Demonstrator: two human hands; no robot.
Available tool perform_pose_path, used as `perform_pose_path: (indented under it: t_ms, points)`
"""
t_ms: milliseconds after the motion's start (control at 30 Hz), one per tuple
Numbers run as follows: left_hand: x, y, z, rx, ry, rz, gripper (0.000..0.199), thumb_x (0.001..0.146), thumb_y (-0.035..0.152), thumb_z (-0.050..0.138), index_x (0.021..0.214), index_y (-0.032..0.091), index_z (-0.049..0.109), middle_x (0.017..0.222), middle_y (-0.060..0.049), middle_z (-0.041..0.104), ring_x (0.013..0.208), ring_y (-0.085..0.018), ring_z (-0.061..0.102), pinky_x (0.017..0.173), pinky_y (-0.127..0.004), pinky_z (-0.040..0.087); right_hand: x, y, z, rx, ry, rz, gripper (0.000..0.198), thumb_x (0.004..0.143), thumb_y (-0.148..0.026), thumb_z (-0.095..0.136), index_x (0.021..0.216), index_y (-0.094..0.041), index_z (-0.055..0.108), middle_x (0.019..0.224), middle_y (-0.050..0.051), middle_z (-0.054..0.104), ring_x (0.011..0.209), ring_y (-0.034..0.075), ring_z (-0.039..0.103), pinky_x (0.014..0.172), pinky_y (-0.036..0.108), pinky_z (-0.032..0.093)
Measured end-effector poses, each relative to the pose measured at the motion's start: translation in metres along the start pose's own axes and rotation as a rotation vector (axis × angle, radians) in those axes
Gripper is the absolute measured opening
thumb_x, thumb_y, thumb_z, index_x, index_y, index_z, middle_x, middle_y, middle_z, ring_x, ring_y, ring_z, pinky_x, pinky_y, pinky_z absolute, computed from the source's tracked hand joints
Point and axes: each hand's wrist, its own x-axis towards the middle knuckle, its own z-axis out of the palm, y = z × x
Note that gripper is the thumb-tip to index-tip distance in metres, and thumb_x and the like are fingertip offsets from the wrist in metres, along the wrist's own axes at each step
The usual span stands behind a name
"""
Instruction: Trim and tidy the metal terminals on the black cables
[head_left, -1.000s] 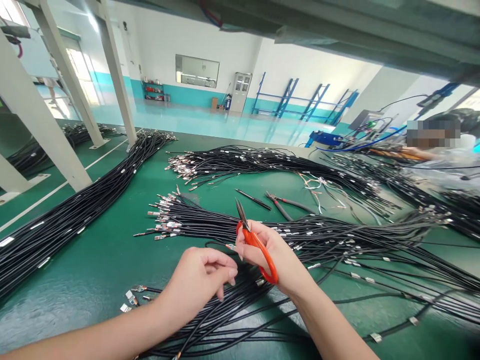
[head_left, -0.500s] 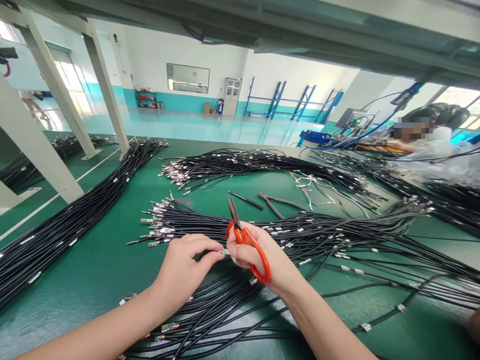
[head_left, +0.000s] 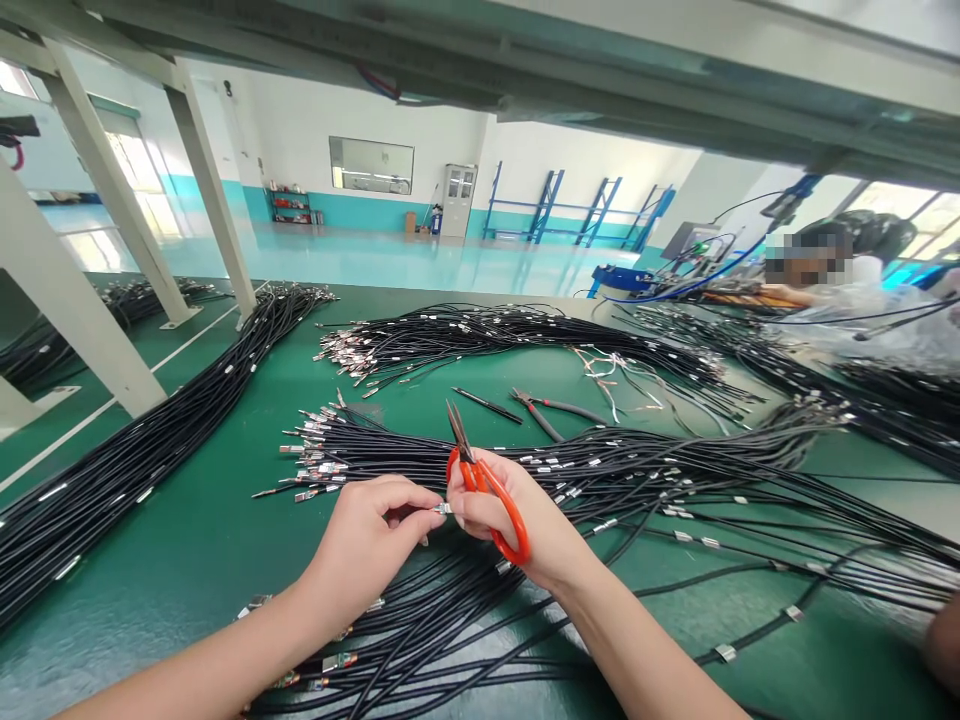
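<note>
My right hand [head_left: 510, 505] is closed around orange-handled scissors [head_left: 517, 530], whose narrow dark blades point up and away from me, slightly parted. Between my two hands is a small silver cable connector [head_left: 443, 508]. The thumb and forefinger of my left hand [head_left: 367, 530] pinch its left side, while my right fingertips meet it from the other side. Its cable is mostly hidden by my hands. Just beyond my hands lies a bundle of black cables [head_left: 390, 450] with bare metal plugs at its left end. More black cables [head_left: 450, 620] run below my wrists.
Pliers [head_left: 559, 408] and a black pen-like tool [head_left: 487, 404] lie beyond the scissors, near loose thin wires [head_left: 607, 375]. Another cable bundle [head_left: 465, 330] lies farther back. White frame posts [head_left: 210, 190] stand at left. A co-worker [head_left: 825, 270] is at far right.
The view has shifted slightly, so my hands and the scissors sit a little more to the left. My grip on the connector and scissors looks nearly the same.
</note>
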Motion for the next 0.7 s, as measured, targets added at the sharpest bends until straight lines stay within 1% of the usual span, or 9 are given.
perform_pose_path:
  t_ms: [100, 167, 267, 367, 433, 500, 567, 633, 700]
  points:
    - [0.002, 0.002, -0.003, -0.12, -0.026, -0.097, 0.004, 0.067, 0.019, 0.062, 0.068, 0.017, 0.066, 0.058, -0.001, 0.062, 0.051, -0.014, 0.055, 0.055, -0.025, 0.043, 0.001, -0.002, -0.003, -0.018, 0.044, -0.025, 0.02, 0.065, -0.022, 0.063, 0.071, -0.018, 0.044, 0.054, -0.008, 0.042, 0.043, 0.004, 0.025, 0.041, 0.019, 0.016]
    - [0.006, 0.003, -0.009, -0.192, -0.014, -0.126, 0.006, 0.066, 0.021, 0.063, 0.07, 0.016, 0.063, 0.055, 0.001, 0.059, 0.052, -0.013, 0.055, 0.055, -0.024, 0.043, 0.001, -0.004, -0.006, -0.052, 0.121, -0.061, 0.024, 0.065, -0.027, 0.065, 0.072, -0.018, 0.044, 0.055, -0.008, 0.043, 0.043, 0.004, 0.025, 0.041, 0.019, 0.017]
    - [0.011, 0.006, -0.021, -0.244, 0.003, -0.148, 0.012, 0.067, 0.025, 0.064, 0.073, 0.015, 0.06, 0.059, 0.001, 0.059, 0.054, -0.012, 0.054, 0.055, -0.022, 0.041, 0.003, -0.005, -0.011, -0.195, 0.284, -0.125, 0.028, 0.062, -0.03, 0.069, 0.073, -0.018, 0.045, 0.06, -0.007, 0.046, 0.047, 0.005, 0.035, 0.045, 0.019, 0.027]
    - [0.009, 0.003, -0.035, -0.174, -0.007, -0.179, 0.016, 0.069, 0.031, 0.062, 0.073, 0.016, 0.058, 0.063, 0.0, 0.06, 0.059, -0.013, 0.054, 0.056, -0.023, 0.041, 0.006, -0.002, -0.016, -0.391, 0.362, -0.162, 0.026, 0.063, -0.03, 0.066, 0.071, -0.018, 0.045, 0.065, -0.003, 0.051, 0.059, 0.01, 0.047, 0.057, 0.021, 0.037]
    - [0.0, -0.003, -0.043, -0.018, 0.007, -0.159, 0.016, 0.07, 0.032, 0.06, 0.07, 0.016, 0.058, 0.067, -0.001, 0.06, 0.063, -0.014, 0.054, 0.06, -0.024, 0.042, 0.007, 0.002, -0.018, -0.581, 0.382, -0.182, 0.019, 0.067, -0.028, 0.06, 0.07, -0.019, 0.044, 0.066, -0.002, 0.052, 0.061, 0.012, 0.049, 0.059, 0.023, 0.039]
    - [-0.015, -0.01, -0.049, 0.2, 0.003, -0.114, 0.015, 0.072, 0.031, 0.059, 0.066, 0.017, 0.058, 0.069, -0.001, 0.06, 0.065, -0.015, 0.054, 0.062, -0.026, 0.043, 0.007, 0.006, -0.017, -0.804, 0.379, -0.217, 0.011, 0.07, -0.024, 0.053, 0.069, -0.02, 0.043, 0.065, -0.002, 0.052, 0.06, 0.012, 0.047, 0.058, 0.024, 0.038]
    - [-0.033, -0.015, -0.053, 0.391, -0.061, -0.039, 0.014, 0.075, 0.028, 0.055, 0.065, 0.018, 0.057, 0.072, -0.002, 0.062, 0.07, -0.016, 0.056, 0.065, -0.027, 0.044, 0.007, 0.011, -0.015, -0.98, 0.331, -0.243, 0.008, 0.071, -0.019, 0.05, 0.069, -0.021, 0.043, 0.065, -0.003, 0.053, 0.059, 0.012, 0.047, 0.057, 0.024, 0.037]
    - [-0.05, -0.018, -0.056, 0.522, -0.152, 0.101, 0.011, 0.077, 0.028, 0.053, 0.075, 0.02, 0.06, 0.088, -0.004, 0.065, 0.085, -0.019, 0.058, 0.074, -0.03, 0.046, 0.009, 0.015, -0.011, -1.078, 0.268, -0.252, 0.007, 0.071, -0.016, 0.049, 0.071, -0.021, 0.044, 0.067, -0.002, 0.055, 0.059, 0.013, 0.048, 0.058, 0.024, 0.038]
    - [-0.062, -0.018, -0.057, 0.62, -0.25, 0.292, 0.024, 0.075, 0.035, 0.057, 0.093, 0.02, 0.061, 0.107, -0.008, 0.062, 0.101, -0.024, 0.055, 0.086, -0.036, 0.045, 0.012, 0.02, -0.008, -1.149, 0.243, -0.274, 0.007, 0.071, -0.014, 0.049, 0.073, -0.021, 0.046, 0.07, -0.001, 0.056, 0.062, 0.014, 0.051, 0.059, 0.024, 0.039]
